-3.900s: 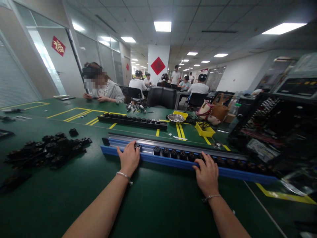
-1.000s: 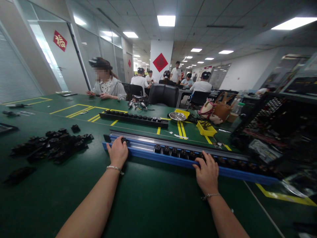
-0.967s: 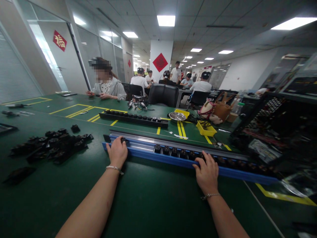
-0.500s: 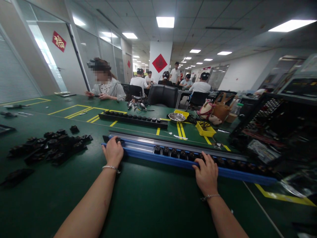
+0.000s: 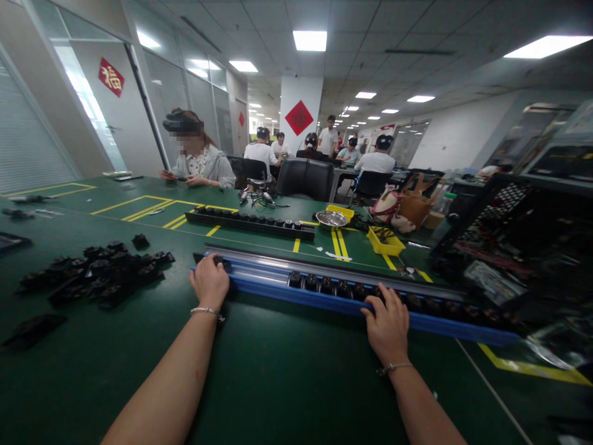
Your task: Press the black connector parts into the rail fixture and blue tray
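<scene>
We see the green table (image 5: 278,383) across the lower frame and, from left of centre to lower right, the blue channel (image 5: 287,297). Right of centre, our right hand (image 5: 388,318) clasps its near wall; at its left end, our left hand (image 5: 210,281) bends over a black piece (image 5: 225,264), grip unclear to us.

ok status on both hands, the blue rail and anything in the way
Right hand on blue rail. Left hand at rail's left end, by black piece, grip unclear. Black modules lined up inside. Black pile left of rail, apart.
</scene>
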Tool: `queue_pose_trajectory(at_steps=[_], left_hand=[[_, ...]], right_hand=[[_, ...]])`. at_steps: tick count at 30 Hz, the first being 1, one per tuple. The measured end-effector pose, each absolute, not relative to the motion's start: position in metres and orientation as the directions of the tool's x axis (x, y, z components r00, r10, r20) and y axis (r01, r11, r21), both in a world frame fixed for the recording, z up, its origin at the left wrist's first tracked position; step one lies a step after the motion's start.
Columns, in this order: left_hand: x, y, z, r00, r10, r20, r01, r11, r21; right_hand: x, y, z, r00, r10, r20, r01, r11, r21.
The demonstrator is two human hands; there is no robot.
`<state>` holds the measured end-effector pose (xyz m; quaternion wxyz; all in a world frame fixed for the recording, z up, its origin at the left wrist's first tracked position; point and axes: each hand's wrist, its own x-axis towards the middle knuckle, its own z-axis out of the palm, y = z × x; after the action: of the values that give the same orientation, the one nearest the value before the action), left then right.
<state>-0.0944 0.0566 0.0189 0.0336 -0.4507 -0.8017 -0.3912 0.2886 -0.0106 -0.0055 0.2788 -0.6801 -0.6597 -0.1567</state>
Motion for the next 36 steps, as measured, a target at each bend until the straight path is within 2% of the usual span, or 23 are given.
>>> queue_pose_trajectory(at_steps=[24,36], left_hand=[[-0.112,0.065,0.018,-0.722,0.598,0.347,0.612,0.319,0.723],[-0.121,0.069,0.014,-0.723,0.606,0.333,0.586,0.281,0.76]], right_hand=[[0.29,-0.009,-0.007,0.075,0.805,0.589,0.986,0.029,-0.164],[0.289,-0.01,-0.006,0.077,0.803,0.591,0.984,0.036,-0.177]])
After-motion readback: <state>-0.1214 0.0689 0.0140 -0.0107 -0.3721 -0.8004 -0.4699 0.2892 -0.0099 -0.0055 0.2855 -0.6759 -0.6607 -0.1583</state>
